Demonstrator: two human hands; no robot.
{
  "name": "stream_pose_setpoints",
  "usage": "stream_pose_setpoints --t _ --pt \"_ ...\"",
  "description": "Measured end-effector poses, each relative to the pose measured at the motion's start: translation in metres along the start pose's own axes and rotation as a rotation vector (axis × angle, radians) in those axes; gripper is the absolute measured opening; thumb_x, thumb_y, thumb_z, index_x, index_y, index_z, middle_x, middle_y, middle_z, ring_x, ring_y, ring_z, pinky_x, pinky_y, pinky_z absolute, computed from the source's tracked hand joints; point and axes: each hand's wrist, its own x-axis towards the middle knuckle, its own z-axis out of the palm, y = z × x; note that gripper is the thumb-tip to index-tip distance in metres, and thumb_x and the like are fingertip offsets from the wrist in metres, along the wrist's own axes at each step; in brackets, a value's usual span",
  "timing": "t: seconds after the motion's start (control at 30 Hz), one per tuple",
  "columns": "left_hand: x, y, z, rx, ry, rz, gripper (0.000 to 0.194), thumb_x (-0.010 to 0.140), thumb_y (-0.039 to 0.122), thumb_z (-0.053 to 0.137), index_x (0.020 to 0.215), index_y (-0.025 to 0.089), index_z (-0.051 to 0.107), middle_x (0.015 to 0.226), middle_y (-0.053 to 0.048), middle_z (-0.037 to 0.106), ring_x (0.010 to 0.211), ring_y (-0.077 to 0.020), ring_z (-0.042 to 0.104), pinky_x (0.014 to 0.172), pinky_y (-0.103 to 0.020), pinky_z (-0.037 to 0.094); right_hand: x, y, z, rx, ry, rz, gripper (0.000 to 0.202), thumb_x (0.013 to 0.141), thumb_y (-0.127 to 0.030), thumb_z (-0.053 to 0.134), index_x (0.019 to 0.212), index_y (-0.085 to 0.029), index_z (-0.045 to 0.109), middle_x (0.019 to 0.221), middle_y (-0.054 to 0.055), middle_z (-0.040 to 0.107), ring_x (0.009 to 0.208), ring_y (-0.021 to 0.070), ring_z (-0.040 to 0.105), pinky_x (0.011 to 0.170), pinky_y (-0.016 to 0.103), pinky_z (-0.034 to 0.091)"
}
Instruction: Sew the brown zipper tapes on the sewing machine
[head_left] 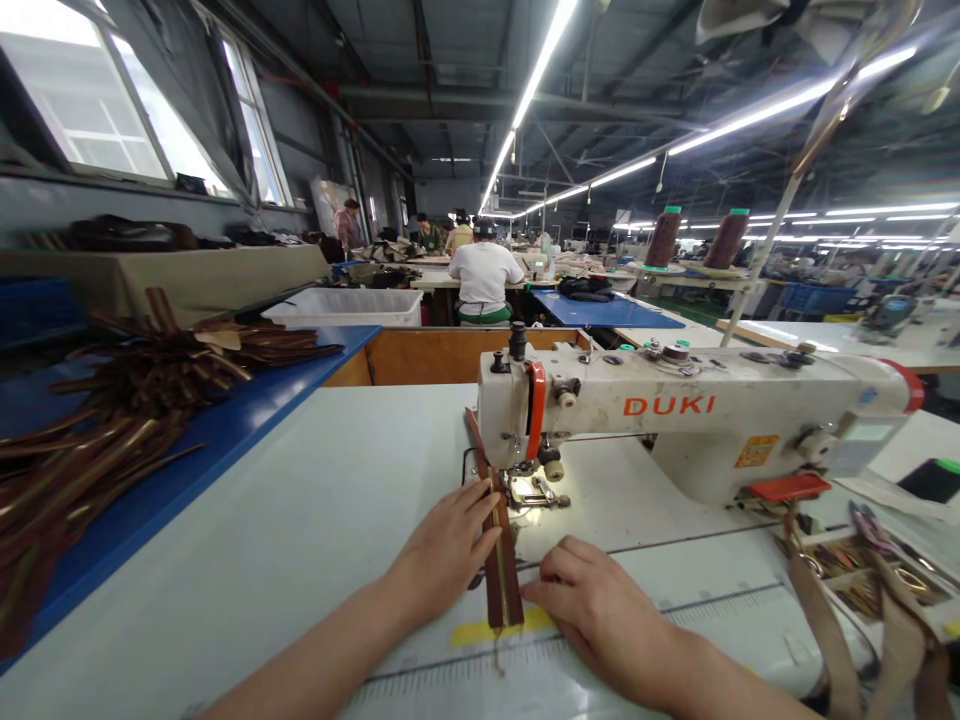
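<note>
A brown zipper strip point(503, 580) with a gold-coloured line of teeth lies lengthwise under the sewing machine's point(675, 410) needle area and runs toward me. My left hand point(441, 545) rests on it just in front of the presser foot, fingers stretched out and thumb apart at its side. At the strip's right edge, near its close end, is my right hand point(592, 610), with fingers curled and the fingertips touching that edge. A loose thread point(498, 655) hangs from the near end. The needle itself is hard to make out.
Many brown zipper strips point(112, 450) are heaped on a blue table point(247, 425) at left. A printed ruler point(720, 612) crosses the worktop's front. At right stand a tray of small metal parts point(847, 590) and hanging beige straps point(832, 640). A person in a white shirt point(484, 275) sits ahead.
</note>
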Motion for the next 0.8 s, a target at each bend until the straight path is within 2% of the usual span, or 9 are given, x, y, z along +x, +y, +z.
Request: stream_pose_setpoints --t 0.17,0.37,0.5,0.63,0.8 --pt "-0.003 -0.001 0.002 -0.003 0.032 0.021 0.035 0.093 0.029 0.045 0.123 0.015 0.054 0.13 -0.013 0.058 0.121 -0.0249 0.055 0.099 -0.044 0.051 0.001 0.007 -0.002 -0.054 -0.017 0.003 0.022 0.094 -0.008 0.049 0.11 -0.02 0.06 0.092 0.004 0.056 0.086 0.0208 0.047 0.075 0.031 0.04" --pt "-0.006 -0.001 0.005 -0.028 0.04 -0.006 0.036 0.09 0.031 0.049 0.123 0.017 0.056 0.129 -0.012 0.06 0.119 -0.0248 0.056 0.098 -0.044 0.051 0.012 0.014 -0.003 -0.189 -0.101 -0.022 0.021 0.097 -0.015 0.049 0.117 -0.02 0.056 0.093 0.004 0.054 0.088 0.0219 0.045 0.078 0.033 0.04" --pt "-0.006 0.0 0.004 -0.04 0.036 -0.031 0.038 0.088 0.032 0.053 0.123 0.018 0.056 0.129 -0.012 0.06 0.118 -0.0257 0.057 0.098 -0.045 0.051 0.021 0.014 0.002 -0.161 -0.068 0.014 0.022 0.097 -0.015 0.049 0.118 -0.02 0.055 0.096 0.004 0.054 0.092 0.0219 0.046 0.082 0.033 0.041" --pt "-0.008 -0.001 0.004 -0.029 0.079 -0.005 0.037 0.087 0.031 0.054 0.122 0.018 0.055 0.128 -0.012 0.061 0.117 -0.0254 0.058 0.096 -0.044 0.053 0.031 0.014 0.009 -0.095 -0.009 0.07 0.016 0.093 -0.011 0.053 0.105 -0.019 0.059 0.095 0.004 0.055 0.093 0.0207 0.047 0.084 0.031 0.041" --pt "-0.012 -0.003 0.008 -0.043 0.148 0.03 0.04 0.086 0.032 0.055 0.125 0.02 0.052 0.128 -0.01 0.061 0.115 -0.0247 0.059 0.094 -0.042 0.055 0.043 0.02 0.021 -0.113 0.086 0.086 0.013 0.087 -0.006 0.056 0.088 -0.018 0.06 0.088 0.003 0.058 0.087 0.0199 0.052 0.078 0.028 0.044"
